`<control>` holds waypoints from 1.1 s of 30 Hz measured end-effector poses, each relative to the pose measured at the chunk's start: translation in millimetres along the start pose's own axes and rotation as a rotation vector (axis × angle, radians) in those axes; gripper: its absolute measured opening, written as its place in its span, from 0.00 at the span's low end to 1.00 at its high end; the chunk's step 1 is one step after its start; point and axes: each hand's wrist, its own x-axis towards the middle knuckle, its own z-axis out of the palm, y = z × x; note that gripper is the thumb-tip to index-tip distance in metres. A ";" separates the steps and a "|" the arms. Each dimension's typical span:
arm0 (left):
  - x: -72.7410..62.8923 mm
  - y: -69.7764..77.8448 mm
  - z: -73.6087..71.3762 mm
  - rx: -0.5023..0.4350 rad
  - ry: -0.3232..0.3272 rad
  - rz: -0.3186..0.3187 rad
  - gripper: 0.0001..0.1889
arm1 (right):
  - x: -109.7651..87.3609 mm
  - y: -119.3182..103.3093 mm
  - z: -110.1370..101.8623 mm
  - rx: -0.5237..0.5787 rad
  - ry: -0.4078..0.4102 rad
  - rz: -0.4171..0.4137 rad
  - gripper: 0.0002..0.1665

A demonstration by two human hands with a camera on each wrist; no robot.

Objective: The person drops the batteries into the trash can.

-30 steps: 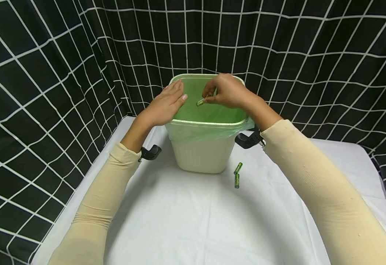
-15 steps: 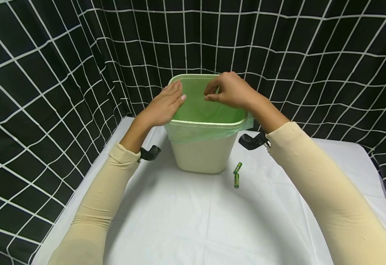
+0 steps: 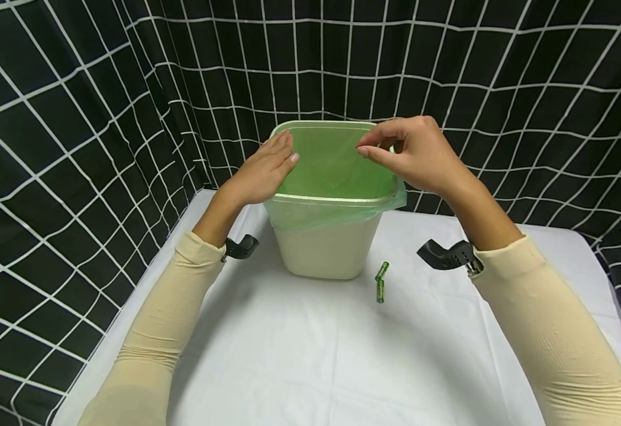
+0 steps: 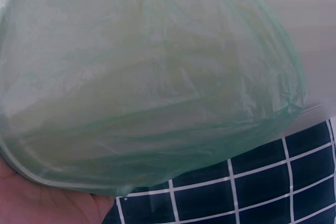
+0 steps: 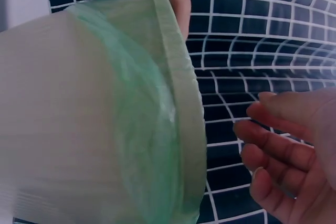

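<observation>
A pale trash bin (image 3: pixel 323 251) stands on the white cloth in the head view, with a translucent green bag (image 3: pixel 332 216) folded over its rim. My left hand (image 3: pixel 262 168) rests on the bin's left rim with straight fingers. Above the right rim is my right hand (image 3: pixel 417 151), its fingers loosely bent and holding nothing. The right wrist view shows the same hand (image 5: pixel 294 153) apart from the bin's rim. Two green batteries (image 3: pixel 382 271) lie end to end on the cloth, to the right of the bin's base. The bottom inside the bin is hidden.
A white cloth (image 3: pixel 300 355) covers the table. Black fabric with a white grid (image 3: pixel 342 59) hangs behind the bin and along both sides. Each wrist wears a black camera mount, one on the left (image 3: pixel 242 247) and one on the right (image 3: pixel 446 255).
My right hand has let go of a green battery over the bin and moved right, away from the opening. The battery is no longer visible. The left hand has stayed on the rim.
</observation>
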 end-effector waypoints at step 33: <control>-0.4 -1.6 0.4 -0.001 -0.004 0.001 0.33 | -113.9 14.2 21.9 0.276 0.121 0.106 0.08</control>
